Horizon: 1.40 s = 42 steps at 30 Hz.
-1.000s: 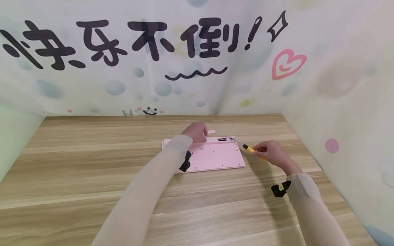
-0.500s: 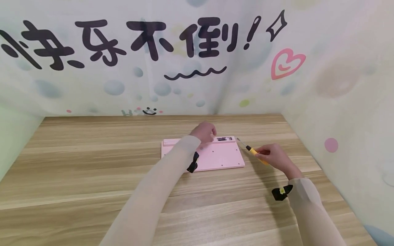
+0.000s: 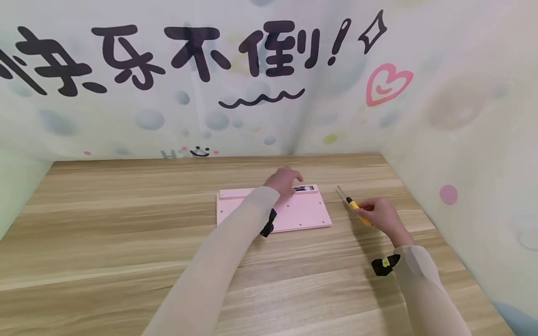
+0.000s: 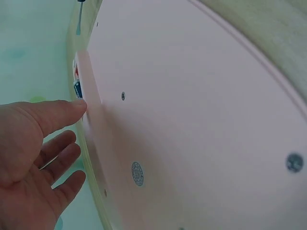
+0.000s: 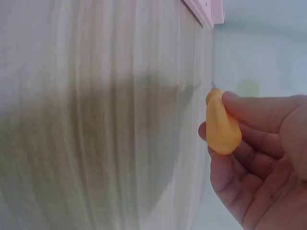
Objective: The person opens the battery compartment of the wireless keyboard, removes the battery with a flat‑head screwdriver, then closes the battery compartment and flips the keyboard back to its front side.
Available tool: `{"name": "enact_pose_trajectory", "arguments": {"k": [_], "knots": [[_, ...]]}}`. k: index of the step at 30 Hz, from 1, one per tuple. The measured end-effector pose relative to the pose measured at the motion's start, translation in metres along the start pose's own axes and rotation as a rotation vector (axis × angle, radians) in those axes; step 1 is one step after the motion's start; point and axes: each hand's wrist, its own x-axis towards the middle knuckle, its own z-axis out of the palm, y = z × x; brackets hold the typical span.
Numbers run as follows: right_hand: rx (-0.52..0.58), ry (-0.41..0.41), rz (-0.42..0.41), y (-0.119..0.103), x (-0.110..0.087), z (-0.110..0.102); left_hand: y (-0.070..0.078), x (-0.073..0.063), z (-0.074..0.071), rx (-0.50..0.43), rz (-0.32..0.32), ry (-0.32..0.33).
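A pink keyboard (image 3: 303,212) lies underside up on the wooden table, with screws dotted over its back. Along its far edge runs a raised ridge, and the battery compartment (image 3: 311,188) at the right end of that ridge is uncovered. Dark batteries (image 4: 77,89) show inside. My left hand (image 3: 282,181) is over the ridge beside the compartment, its thumb (image 4: 64,113) straight at the ridge's edge and its other fingers loosely bent, holding nothing visible. To the right of the keyboard, my right hand (image 3: 380,215) pinches the yellow handle of a screwdriver (image 5: 222,125), whose shaft points away, above the table.
A printed cloth backdrop (image 3: 235,121) stands behind the table, and a similar one (image 3: 479,154) closes the right side. Bare wood (image 3: 126,233) extends left of the keyboard and in front of it.
My left hand has slid right along the ridge toward the compartment. The small pink piece seen behind it earlier is now out of sight. The screwdriver has drawn away from the keyboard's corner.
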Motion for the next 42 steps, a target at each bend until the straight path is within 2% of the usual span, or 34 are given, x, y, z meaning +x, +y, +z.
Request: {"name": "enact_pose_trajectory", "arguments": {"k": [6,11,17,27,42], "knots": [[0.018,0.024,0.027,0.002,-0.001,0.001,0.006,0.001,0.002,0.041,0.010,-0.041],[0.028,0.027,0.033,0.006,-0.002,0.003,0.011,0.000,0.004,0.090,0.019,-0.036],[0.027,0.017,0.070,0.010,-0.001,0.006,0.013,-0.001,0.006,0.093,0.021,-0.054],[0.027,0.006,0.113,0.015,-0.001,0.010,0.014,0.003,0.013,0.170,0.020,-0.045],[0.070,-0.043,0.171,0.015,-0.001,0.009,0.012,0.004,0.015,0.097,0.008,-0.023]]}}
